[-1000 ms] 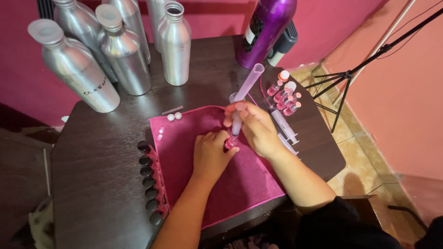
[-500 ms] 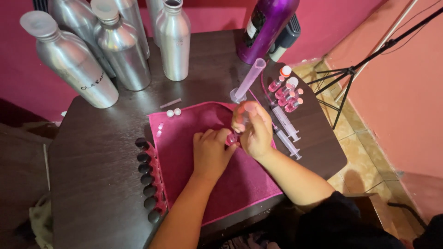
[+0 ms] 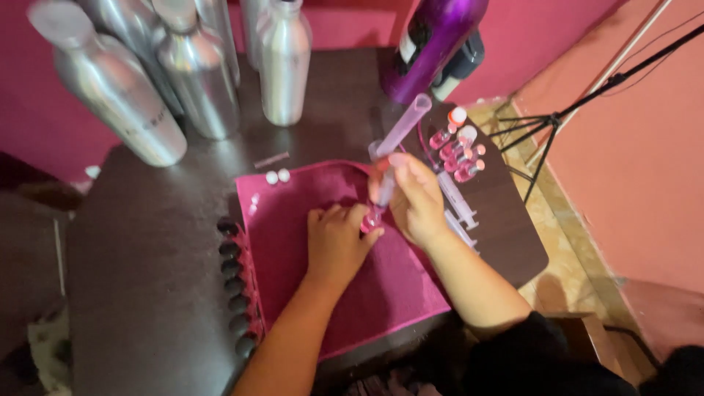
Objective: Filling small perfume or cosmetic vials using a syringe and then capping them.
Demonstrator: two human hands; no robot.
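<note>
My right hand [image 3: 414, 196] grips a large syringe [image 3: 400, 136] with a pink plunger, tilted, its tip pointing down. My left hand [image 3: 336, 242] rests on the magenta cloth [image 3: 293, 242] and pinches a small pink vial [image 3: 370, 218] right under the syringe tip. Two small white caps [image 3: 277, 177] lie at the cloth's far edge. Several small filled pink vials [image 3: 458, 150] with white and red caps stand to the right of my right hand.
Several tall silver metal bottles [image 3: 198, 81] stand at the back of the dark table [image 3: 147, 249]. A purple bottle [image 3: 433, 44] leans at the back right. Two more syringes [image 3: 458, 202] lie right of the cloth. A row of black-capped vials [image 3: 233, 286] lines the cloth's left edge. Tripod legs [image 3: 550, 125] at right.
The syringe has tilted a little and its tip has come down onto the vial held by my left hand; both hands stay close together over the cloth.
</note>
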